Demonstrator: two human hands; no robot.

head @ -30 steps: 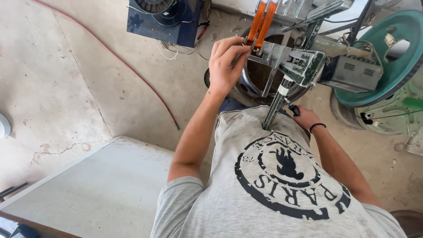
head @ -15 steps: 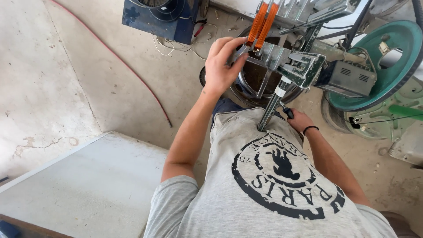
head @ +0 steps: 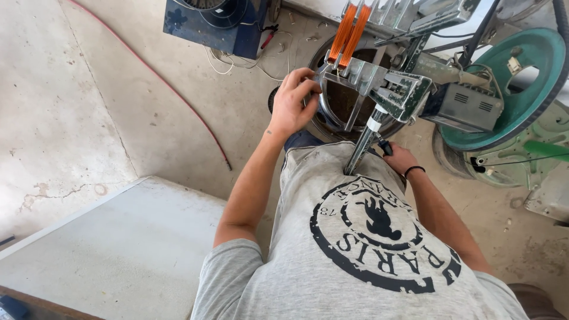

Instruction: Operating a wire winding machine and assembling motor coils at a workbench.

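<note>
Metal winding frame under bent left hand, fingers curled.

We see bright, even daylight, soft shadows, sharp focus, and wide-angle bending at the edges.

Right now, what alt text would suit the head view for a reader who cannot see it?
Seen from above, a person's left hand grips the metal winding frame carrying orange wire coils, while the right hand grasps a dark handle beside the steel shaft. A red cable crosses the concrete floor.
</note>
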